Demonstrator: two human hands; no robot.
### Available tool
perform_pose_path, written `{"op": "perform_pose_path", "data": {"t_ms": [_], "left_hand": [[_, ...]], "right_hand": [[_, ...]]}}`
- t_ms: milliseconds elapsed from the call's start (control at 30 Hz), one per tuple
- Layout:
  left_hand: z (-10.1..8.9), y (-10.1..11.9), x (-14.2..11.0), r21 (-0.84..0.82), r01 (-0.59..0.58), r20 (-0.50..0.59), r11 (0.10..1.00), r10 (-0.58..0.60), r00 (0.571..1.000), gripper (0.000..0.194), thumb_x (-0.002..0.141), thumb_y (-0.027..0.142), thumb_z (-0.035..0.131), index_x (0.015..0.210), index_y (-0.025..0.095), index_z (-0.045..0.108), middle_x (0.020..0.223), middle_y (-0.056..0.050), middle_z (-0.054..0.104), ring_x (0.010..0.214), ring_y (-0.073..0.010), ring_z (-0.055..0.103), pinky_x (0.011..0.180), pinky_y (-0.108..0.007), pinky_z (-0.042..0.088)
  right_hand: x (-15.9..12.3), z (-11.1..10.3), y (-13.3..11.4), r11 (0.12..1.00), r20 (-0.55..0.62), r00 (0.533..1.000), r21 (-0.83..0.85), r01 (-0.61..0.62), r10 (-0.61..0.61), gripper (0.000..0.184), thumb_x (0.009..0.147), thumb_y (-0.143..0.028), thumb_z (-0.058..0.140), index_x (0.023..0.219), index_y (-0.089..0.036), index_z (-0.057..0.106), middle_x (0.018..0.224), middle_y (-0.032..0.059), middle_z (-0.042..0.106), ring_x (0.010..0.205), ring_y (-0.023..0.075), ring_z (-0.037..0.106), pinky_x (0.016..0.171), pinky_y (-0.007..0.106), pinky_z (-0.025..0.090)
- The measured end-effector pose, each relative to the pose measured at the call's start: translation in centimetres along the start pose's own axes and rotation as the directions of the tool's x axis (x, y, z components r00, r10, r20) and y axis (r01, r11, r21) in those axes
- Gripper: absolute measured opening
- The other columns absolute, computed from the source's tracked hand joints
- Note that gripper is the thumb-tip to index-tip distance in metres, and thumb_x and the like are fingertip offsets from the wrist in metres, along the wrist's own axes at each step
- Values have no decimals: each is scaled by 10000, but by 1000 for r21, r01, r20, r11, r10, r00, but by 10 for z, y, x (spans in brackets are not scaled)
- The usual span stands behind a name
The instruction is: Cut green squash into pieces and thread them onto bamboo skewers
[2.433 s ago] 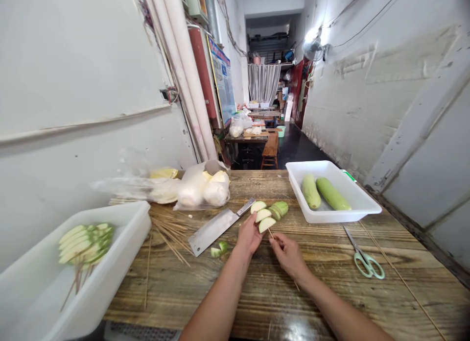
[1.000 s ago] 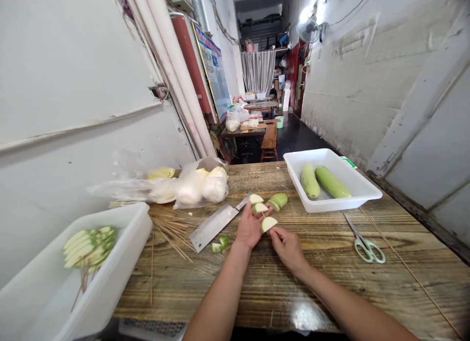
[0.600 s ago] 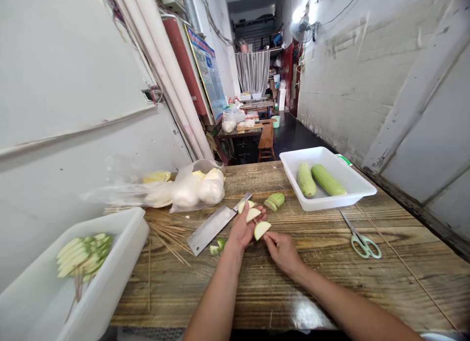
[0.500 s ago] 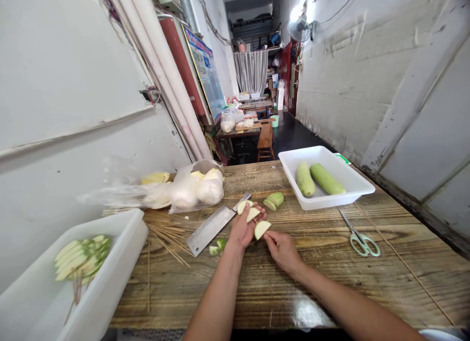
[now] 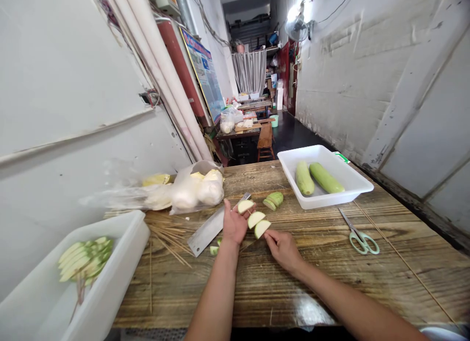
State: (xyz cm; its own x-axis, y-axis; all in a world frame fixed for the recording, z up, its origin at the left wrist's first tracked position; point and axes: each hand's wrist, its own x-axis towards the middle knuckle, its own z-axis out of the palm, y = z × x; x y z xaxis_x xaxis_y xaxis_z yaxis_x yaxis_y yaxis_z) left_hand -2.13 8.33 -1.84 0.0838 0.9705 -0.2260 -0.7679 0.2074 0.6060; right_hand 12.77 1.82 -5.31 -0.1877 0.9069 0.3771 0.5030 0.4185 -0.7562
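Head view: holding three half-moon zucchini slices [image 5: 256,220] on a thin stick, just above the middle of the wooden tabletop [image 5: 264,297]. With right hand [image 5: 282,248], pinching thumb and forefinger together at the lower edge of the nearest slice, seemingly on the stick; cannot see its end clearly there. With left hand [image 5: 235,226], palm up, thumb raised and apart from the fingers, reaching behind the farthest slice; not clamped on anything. Just beyond the slices, see a partly cut zucchini [image 5: 273,200], lying on the wood. To left of that, find a cleaver [image 5: 209,231] lying flat, partly covered by left hand, and green offcuts [image 5: 214,250] beside left wrist. Farther left, note loose bamboo skewers [image 5: 167,228] fanned out, plus a single skewer [image 5: 151,277] nearer the front edge. Along the left edge, note a white tub [image 5: 123,262] holding skewered slices [image 5: 84,257] in a heap. Toward the far left corner, see clear plastic bags [image 5: 196,189] with pale contents. At the far right corner, see a white tray [image 5: 334,200] with two whole zucchini [image 5: 326,178]. Just in front of it, note green-handled scissors [image 5: 362,238], spread slightly; to their right, a long thin stick [image 5: 404,265] slanting toward the front right corner.
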Motion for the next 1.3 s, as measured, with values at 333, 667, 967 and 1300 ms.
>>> {"op": "perform_pose_path", "data": {"t_ms": [333,667,967,1300], "left_hand": [[-3,3,0,51,-103,10,993,103,995,534,828,568,408,920,88,623,788,-119,662,791,-210,646,879,-421,470],[6,-14,-4,73,-56,58,996,52,997,626,779,661,384,1004,120,605,829,-111,657,815,-227,638,814,-400,482],[0,-38,17,387,-217,-81,896,268,960,367,758,444,601,1007,175,587,1079,-112,602,1038,-212,557,887,-347,418],[25,-75,47,757,-321,58,569,431,901,438,448,27,747,823,193,594,1075,-105,591,1266,-286,337,999,-356,261]], "right_hand": [[-5,1,-3,999,100,994,5,43,-43,329,869,-232,362,654,-172,603,538,-12,524,488,114,439,518,212,307],[-1,1,-3,995,43,999,96,8,-12,333,869,-259,364,637,-169,586,547,-12,514,507,114,430,517,209,322],[20,-35,-2,999,-415,910,-24,-22,10,346,894,-320,378,725,-151,628,570,12,546,514,112,438,543,219,342],[29,-50,7,995,-518,851,80,-60,93,315,888,-320,392,779,-160,640,662,29,631,583,130,518,596,224,388]]}}
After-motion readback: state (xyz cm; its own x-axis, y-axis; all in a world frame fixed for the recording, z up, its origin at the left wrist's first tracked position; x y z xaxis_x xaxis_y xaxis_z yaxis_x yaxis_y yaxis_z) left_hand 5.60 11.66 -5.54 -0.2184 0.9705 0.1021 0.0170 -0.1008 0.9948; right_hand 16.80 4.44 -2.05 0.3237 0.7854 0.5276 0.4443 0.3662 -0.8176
